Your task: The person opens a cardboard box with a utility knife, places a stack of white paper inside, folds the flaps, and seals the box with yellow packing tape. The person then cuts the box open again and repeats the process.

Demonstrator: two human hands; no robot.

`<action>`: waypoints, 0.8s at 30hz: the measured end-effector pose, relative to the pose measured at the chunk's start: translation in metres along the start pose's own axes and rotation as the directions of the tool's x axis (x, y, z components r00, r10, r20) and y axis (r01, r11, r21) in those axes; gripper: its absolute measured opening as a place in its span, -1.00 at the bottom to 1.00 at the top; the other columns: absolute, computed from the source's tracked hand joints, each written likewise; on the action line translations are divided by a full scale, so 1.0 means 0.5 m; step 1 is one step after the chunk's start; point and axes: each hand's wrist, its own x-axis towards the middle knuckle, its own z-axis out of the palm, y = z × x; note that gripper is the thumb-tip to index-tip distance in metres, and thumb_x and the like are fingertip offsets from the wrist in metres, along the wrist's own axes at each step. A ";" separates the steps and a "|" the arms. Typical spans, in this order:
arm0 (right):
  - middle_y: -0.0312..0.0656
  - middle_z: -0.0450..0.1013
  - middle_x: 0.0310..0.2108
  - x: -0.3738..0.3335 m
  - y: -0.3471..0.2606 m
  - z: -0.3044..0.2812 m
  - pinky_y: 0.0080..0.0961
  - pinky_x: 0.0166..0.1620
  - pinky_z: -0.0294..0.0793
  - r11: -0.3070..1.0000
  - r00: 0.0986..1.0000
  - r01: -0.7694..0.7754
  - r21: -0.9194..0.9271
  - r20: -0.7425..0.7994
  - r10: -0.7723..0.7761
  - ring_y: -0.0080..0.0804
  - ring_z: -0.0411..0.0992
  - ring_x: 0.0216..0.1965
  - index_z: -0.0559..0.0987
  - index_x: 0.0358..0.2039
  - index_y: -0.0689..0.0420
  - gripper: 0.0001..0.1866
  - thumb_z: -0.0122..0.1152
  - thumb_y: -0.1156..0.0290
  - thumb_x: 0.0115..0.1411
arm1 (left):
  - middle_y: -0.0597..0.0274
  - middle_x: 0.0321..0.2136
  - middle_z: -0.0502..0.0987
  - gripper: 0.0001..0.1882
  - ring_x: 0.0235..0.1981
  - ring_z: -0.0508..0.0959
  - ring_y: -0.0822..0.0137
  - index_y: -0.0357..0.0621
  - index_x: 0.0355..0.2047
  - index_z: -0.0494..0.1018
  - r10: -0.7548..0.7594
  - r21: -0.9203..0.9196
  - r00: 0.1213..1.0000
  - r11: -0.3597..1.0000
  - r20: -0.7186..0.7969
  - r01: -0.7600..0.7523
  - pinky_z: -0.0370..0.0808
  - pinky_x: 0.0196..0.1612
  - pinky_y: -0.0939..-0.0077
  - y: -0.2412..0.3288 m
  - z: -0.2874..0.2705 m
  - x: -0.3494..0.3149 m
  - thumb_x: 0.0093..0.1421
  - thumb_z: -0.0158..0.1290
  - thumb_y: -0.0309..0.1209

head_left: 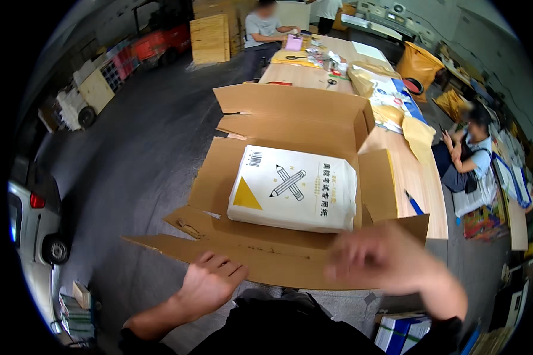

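An opened cardboard box lies on the near end of the table, its flaps folded outward. Inside it rests a white paper-wrapped package with crossed pencils and a yellow triangle printed on top. My left hand is at the outer edge of the near flap, its fingers curled closed; whether the flap or anything else is in them stays hidden. Over the right part of the same flap, my right hand is smeared by motion, so its fingers cannot be made out.
A blue-handled cutter lies right of the box on the wooden table. Farther back are scissors and brown paper. One person sits at the right, another at the far end. A car stands left.
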 end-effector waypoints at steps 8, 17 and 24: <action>0.17 0.45 -0.03 0.499 0.371 -0.156 -0.25 0.06 0.42 0.734 0.992 -0.118 -0.669 -0.049 0.115 -0.01 0.43 0.04 0.41 0.00 0.33 -0.20 0.43 -0.05 -0.06 | 0.36 -0.44 0.56 -0.77 -0.34 0.56 0.36 -0.10 -0.40 0.56 -0.114 0.058 0.987 0.991 -0.113 0.121 0.47 -0.23 0.45 0.016 0.007 0.015 -0.16 0.10 -0.43; 0.03 0.51 -0.02 0.745 0.568 -0.131 -0.30 0.09 0.41 0.927 0.789 -0.309 -0.213 0.487 0.375 -0.12 0.45 0.05 0.44 0.07 0.27 -0.17 0.59 0.18 -0.20 | 0.34 -0.49 0.52 -0.84 -0.31 0.55 0.37 -0.12 -0.48 0.54 -0.031 -0.101 0.994 0.995 -0.100 0.021 0.46 0.08 0.35 -0.059 -0.003 0.078 -0.11 0.07 -0.36; -0.05 0.58 -0.10 0.792 0.588 -0.124 -0.31 0.00 0.48 0.929 0.827 -0.015 -0.371 0.517 0.220 -0.13 0.56 -0.12 0.59 -0.01 0.10 -0.28 0.62 0.14 -0.23 | 0.18 -0.37 0.53 -0.72 -0.17 0.54 0.28 -0.24 -0.32 0.46 0.237 -0.255 0.959 0.947 0.152 -0.194 0.48 0.13 0.21 -0.187 -0.056 0.213 -0.01 0.06 -0.32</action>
